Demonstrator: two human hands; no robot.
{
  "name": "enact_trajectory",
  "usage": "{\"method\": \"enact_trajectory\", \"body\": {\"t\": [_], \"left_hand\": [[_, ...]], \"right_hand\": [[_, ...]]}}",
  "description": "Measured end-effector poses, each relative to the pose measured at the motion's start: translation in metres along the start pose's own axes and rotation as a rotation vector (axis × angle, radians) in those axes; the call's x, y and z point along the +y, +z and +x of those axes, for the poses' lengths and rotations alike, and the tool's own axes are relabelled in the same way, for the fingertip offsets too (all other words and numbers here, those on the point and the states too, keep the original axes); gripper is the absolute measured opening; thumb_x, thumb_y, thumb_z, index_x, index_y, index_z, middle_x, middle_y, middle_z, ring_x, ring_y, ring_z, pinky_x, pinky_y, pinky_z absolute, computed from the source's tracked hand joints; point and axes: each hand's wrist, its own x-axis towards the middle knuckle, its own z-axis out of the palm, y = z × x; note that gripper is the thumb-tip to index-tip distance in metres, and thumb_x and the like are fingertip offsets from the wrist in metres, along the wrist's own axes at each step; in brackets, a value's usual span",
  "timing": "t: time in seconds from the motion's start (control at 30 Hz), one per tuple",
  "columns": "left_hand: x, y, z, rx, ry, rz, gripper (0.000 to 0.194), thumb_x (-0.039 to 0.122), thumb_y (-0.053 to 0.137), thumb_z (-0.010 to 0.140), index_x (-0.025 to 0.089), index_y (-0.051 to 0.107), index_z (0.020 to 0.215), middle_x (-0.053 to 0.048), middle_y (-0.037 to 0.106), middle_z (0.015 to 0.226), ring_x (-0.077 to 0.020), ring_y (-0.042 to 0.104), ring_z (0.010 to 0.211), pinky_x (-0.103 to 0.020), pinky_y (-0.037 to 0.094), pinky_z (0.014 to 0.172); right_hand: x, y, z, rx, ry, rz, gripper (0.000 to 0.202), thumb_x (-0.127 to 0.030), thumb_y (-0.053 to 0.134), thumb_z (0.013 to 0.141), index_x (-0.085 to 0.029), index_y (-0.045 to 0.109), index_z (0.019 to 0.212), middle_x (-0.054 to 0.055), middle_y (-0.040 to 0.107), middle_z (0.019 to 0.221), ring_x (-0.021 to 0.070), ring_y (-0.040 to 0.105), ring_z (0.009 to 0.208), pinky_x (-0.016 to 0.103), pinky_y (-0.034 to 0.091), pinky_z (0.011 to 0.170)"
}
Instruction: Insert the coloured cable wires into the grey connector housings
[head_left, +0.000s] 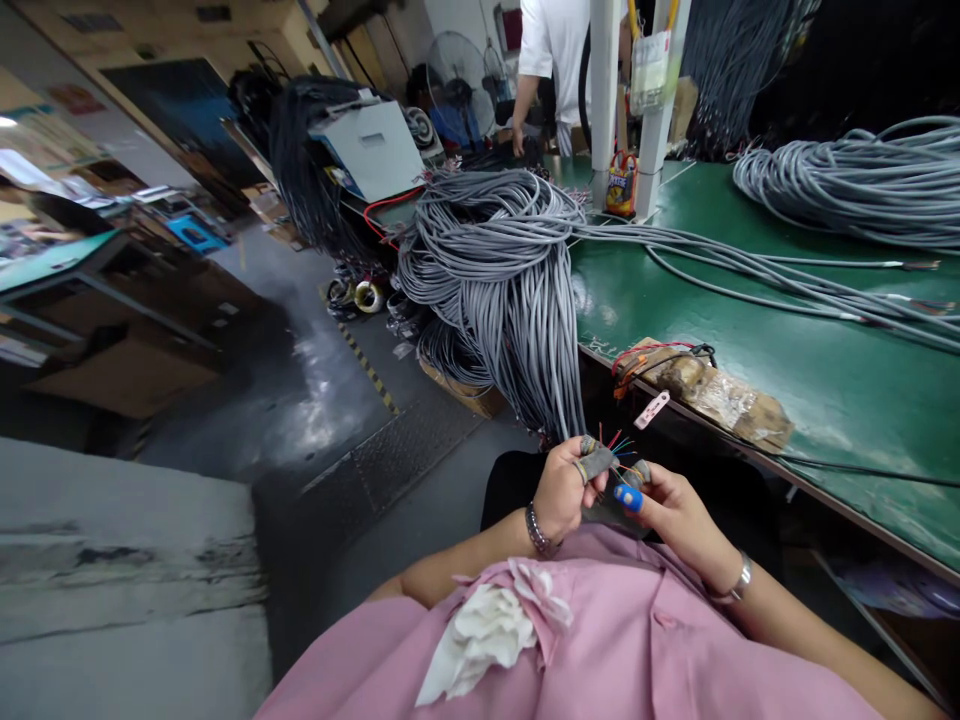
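Close in front of my body, my left hand [566, 487] is closed around the end of a cable, with grey finger covers on some fingers. Thin coloured wires [616, 442], red, blue, green and orange among them, fan out from that end. My right hand [667, 510] pinches at the wires from the other side; a blue cover is on its thumb and a grey one on a finger. Just beyond my hands, a thick bundle of grey cables [517, 300] hangs over the corner of the green table [862, 400].
A wooden block [705, 390] wrapped in clear tape lies at the table edge, with red and black leads. Several grey cables stretch along the table to a large coil [855, 185]. White posts [652, 120] rise from the table. Behind it stands a person [559, 70] in white.
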Motion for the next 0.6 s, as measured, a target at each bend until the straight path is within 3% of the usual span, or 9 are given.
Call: {"method": "enact_trajectory", "body": {"t": [0.1, 0.2, 0.27, 0.37, 0.47, 0.6], "left_hand": [[0.005, -0.005, 0.003, -0.051, -0.056, 0.002, 0.030, 0.041, 0.066, 0.072, 0.015, 0.052, 0.065, 0.005, 0.050, 0.047, -0.0025, 0.030, 0.033, -0.019, 0.014, 0.033], [0.008, -0.007, 0.005, -0.099, -0.105, 0.053, 0.029, 0.039, 0.067, 0.070, 0.015, 0.052, 0.065, 0.005, 0.050, 0.046, -0.0024, 0.028, 0.031, -0.019, 0.013, 0.032], [0.009, -0.006, 0.004, -0.136, -0.128, 0.112, 0.029, 0.040, 0.067, 0.070, 0.015, 0.053, 0.065, 0.005, 0.050, 0.046, -0.0025, 0.029, 0.031, -0.019, 0.014, 0.032], [0.010, 0.000, 0.002, -0.200, -0.151, 0.196, 0.033, 0.044, 0.066, 0.071, 0.015, 0.053, 0.062, 0.004, 0.051, 0.048, -0.0030, 0.032, 0.031, -0.019, 0.018, 0.032], [0.010, 0.005, 0.001, -0.233, -0.147, 0.248, 0.035, 0.047, 0.065, 0.072, 0.015, 0.053, 0.062, 0.004, 0.051, 0.048, -0.0033, 0.033, 0.032, -0.018, 0.021, 0.033], [0.007, 0.005, 0.002, -0.250, -0.120, 0.278, 0.035, 0.047, 0.063, 0.074, 0.015, 0.053, 0.063, 0.003, 0.051, 0.049, -0.0037, 0.034, 0.033, -0.018, 0.021, 0.033]], "right_hand": [[-0.002, -0.018, -0.001, -0.077, 0.026, 0.025, 0.030, -0.044, 0.067, 0.077, -0.018, 0.061, 0.088, 0.002, 0.061, 0.075, 0.0116, 0.050, 0.062, 0.024, 0.041, 0.057], [-0.008, -0.035, 0.001, -0.010, 0.031, 0.091, 0.033, -0.046, 0.061, 0.082, -0.016, 0.062, 0.096, 0.006, 0.063, 0.086, 0.0124, 0.052, 0.065, 0.028, 0.045, 0.063], [-0.015, -0.039, 0.004, 0.032, 0.039, 0.095, 0.036, -0.047, 0.059, 0.082, -0.016, 0.062, 0.101, 0.008, 0.064, 0.091, 0.0132, 0.054, 0.068, 0.029, 0.047, 0.065], [-0.029, -0.036, 0.011, -0.009, 0.039, -0.001, 0.040, -0.044, 0.065, 0.079, -0.016, 0.062, 0.107, 0.008, 0.065, 0.096, 0.0151, 0.057, 0.077, 0.028, 0.047, 0.068], [-0.032, -0.028, 0.019, -0.031, 0.037, -0.043, 0.035, -0.043, 0.068, 0.075, -0.016, 0.064, 0.096, 0.005, 0.066, 0.088, 0.0151, 0.057, 0.076, 0.027, 0.047, 0.068], [-0.021, -0.022, 0.023, 0.064, 0.021, -0.019, 0.029, -0.042, 0.070, 0.073, -0.016, 0.062, 0.081, 0.001, 0.063, 0.074, 0.0125, 0.055, 0.065, 0.026, 0.045, 0.063]]}}
